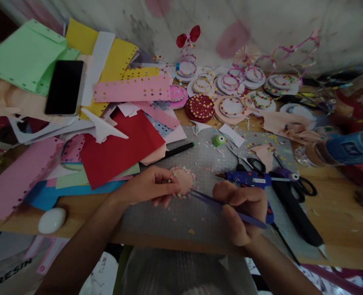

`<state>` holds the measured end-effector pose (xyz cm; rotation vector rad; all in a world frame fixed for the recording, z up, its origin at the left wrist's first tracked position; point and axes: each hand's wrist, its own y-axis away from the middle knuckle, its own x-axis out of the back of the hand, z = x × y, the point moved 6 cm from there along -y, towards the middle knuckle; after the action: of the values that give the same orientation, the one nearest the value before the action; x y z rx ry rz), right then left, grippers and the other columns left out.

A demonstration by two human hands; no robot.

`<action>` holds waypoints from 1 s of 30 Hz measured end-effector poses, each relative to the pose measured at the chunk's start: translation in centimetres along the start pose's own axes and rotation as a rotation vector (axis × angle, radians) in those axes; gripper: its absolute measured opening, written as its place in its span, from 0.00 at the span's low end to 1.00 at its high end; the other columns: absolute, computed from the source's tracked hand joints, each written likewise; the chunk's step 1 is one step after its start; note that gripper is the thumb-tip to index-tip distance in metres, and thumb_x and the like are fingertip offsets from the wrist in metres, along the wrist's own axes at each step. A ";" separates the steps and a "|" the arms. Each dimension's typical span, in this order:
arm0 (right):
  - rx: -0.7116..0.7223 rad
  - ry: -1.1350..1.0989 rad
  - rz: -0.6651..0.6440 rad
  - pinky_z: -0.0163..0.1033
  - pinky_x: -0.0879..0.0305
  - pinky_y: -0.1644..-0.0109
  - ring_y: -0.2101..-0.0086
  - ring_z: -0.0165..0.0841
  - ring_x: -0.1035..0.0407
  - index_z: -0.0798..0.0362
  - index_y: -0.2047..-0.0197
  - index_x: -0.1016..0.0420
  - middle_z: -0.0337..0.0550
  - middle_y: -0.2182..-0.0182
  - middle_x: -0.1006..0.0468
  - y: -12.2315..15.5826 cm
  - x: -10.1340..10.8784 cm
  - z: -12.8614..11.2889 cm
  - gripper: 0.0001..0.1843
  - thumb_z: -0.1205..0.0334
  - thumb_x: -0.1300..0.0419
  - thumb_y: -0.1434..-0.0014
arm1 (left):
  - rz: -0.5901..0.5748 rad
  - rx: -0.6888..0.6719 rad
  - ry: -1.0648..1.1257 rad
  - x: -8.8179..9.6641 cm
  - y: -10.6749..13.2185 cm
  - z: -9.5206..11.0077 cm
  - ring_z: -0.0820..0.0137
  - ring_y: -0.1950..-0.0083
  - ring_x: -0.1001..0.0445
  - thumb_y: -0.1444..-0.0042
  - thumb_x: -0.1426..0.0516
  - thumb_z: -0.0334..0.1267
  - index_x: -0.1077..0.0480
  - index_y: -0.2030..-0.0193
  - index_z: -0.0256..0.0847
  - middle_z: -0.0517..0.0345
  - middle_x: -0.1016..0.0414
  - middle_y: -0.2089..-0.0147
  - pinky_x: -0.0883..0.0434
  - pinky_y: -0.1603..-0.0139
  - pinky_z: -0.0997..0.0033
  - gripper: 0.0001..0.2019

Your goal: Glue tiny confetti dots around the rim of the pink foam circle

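Note:
My left hand (152,185) pinches a small pink paper disc (183,180) with tiny coloured bits round its rim, holding it just above the grey cutting mat (199,213). My right hand (243,209) grips purple tweezers (208,199) whose tips reach the disc's lower right edge. A blue glue gun (247,179) lies right behind my right hand.
Sheets of coloured paper (119,147) and a black phone (65,87) are piled at the left. Several decorated round discs (230,88) lie at the back. Scissors (255,164), a green punch (219,140), a black pen (178,150), a plastic bottle (350,148) and a white oval (52,220) surround the mat.

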<state>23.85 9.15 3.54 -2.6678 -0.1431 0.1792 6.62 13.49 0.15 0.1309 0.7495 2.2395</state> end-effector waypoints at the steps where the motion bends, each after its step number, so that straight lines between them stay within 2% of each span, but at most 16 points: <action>1: -0.016 -0.016 0.051 0.39 0.43 0.71 0.75 0.32 0.39 0.47 0.55 0.36 0.36 0.75 0.36 0.2 0.4 0.2 0.07 0.67 0.47 0.36 | 0.000 -0.001 0.009 0.0 0.0 -0.1 0.81 0.86 0.41 0.41 0.43 0.44 0.31 0.72 0.36 0.65 0.31 0.84 0.45 0.86 0.83 0.14; 4: -0.088 -0.018 0.178 0.43 0.37 0.68 0.71 0.35 0.34 0.48 0.52 0.31 0.43 0.67 0.29 0.7 1.3 0.8 0.09 0.62 0.46 0.35 | -0.015 0.005 0.029 0.0 0.0 -0.3 0.82 0.86 0.41 0.40 0.45 0.44 0.32 0.71 0.37 0.64 0.30 0.83 0.45 0.86 0.83 0.14; 7: -0.188 -0.022 0.182 0.43 0.35 0.65 0.69 0.34 0.33 0.49 0.54 0.28 0.45 0.61 0.28 0.6 1.5 1.4 0.09 0.61 0.47 0.34 | -0.048 0.004 0.025 -0.1 -0.1 -0.5 0.81 0.86 0.40 0.40 0.44 0.44 0.31 0.69 0.36 0.64 0.29 0.82 0.45 0.86 0.83 0.13; 10: -0.289 -0.026 0.149 0.39 0.36 0.68 0.70 0.32 0.33 0.49 0.59 0.29 0.40 0.67 0.28 0.1 1.3 1.7 0.03 0.64 0.43 0.37 | -0.067 0.009 0.019 -0.2 -0.1 -0.5 0.80 0.85 0.38 0.44 0.40 0.44 0.30 0.67 0.36 0.66 0.31 0.83 0.43 0.86 0.83 0.11; 13: -0.358 -0.046 0.142 0.35 0.39 0.71 0.73 0.30 0.34 0.49 0.62 0.33 0.37 0.72 0.29 -0.2 1.2 1.8 0.05 0.68 0.40 0.39 | -0.064 0.019 0.031 -0.2 -0.1 -0.5 0.79 0.83 0.36 0.48 0.38 0.42 0.29 0.66 0.36 0.67 0.32 0.83 0.41 0.85 0.83 0.11; 30: -0.390 -0.090 0.030 0.32 0.42 0.74 0.75 0.27 0.38 0.48 0.64 0.37 0.35 0.74 0.30 0.0 0.0 1.8 0.07 0.70 0.43 0.39 | -0.060 0.011 0.091 -0.3 0.1 -0.2 0.80 0.84 0.38 0.49 0.37 0.39 0.29 0.67 0.37 0.67 0.32 0.84 0.44 0.86 0.84 0.08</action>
<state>23.57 9.89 1.98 -3.0519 -0.1826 0.3097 6.68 13.13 0.10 0.0114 0.8043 2.1970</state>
